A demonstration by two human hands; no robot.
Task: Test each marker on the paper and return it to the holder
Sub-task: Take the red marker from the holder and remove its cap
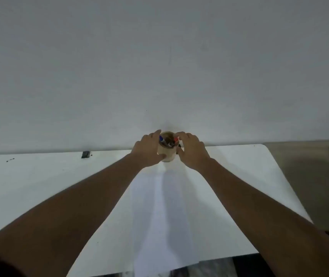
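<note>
Both hands reach the far-edge holder [166, 154]: left hand [147, 150] cups its side, right hand [191, 151] pinches the red marker [176, 139]. Paper [159, 206] looks unmarked (testing seemingly not begun).

Dim, flat light on my desk [39, 186] — soft shadows trail near my forearms, the wall [159, 56] greys toward the corners, edges bow, detail smears.

Left hand [147, 149], right hand [191, 151], seemingly cupped
</note>
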